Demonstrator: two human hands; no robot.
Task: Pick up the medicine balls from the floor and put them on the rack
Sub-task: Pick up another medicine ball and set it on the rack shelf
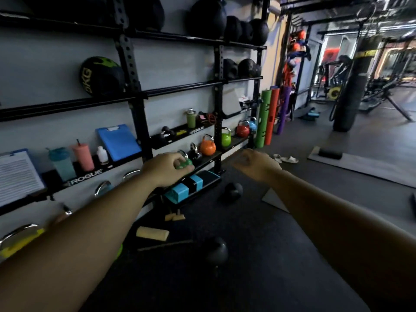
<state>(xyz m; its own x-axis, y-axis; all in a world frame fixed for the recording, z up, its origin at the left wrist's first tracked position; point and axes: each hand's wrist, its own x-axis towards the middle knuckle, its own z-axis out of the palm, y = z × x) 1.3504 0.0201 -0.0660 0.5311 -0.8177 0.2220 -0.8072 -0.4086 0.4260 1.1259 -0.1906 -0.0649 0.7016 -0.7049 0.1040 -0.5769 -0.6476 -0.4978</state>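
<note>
Two black medicine balls lie on the dark floor: one point(231, 191) near the foot of the rack, a nearer one point(216, 249) between my forearms. The black wall rack point(130, 64) carries a black and green ball point(101, 76) on its middle shelf and several black balls point(207, 18) on the top shelf. Both arms reach forward in the air. My left hand point(166, 168) hangs with loosely curled fingers in front of a green kettlebell and holds nothing. My right hand point(254, 164) is also loosely curled and holds nothing. Neither hand touches a ball.
Lower shelves hold coloured kettlebells point(207, 146), bottles point(83, 157) and a blue clipboard point(118, 141). Blue blocks point(183, 188) and pale foam pieces point(153, 233) lie by the rack's foot. A grey mat point(360, 165), a punch bag point(351, 86) and upright foam rollers point(265, 118) stand to the right.
</note>
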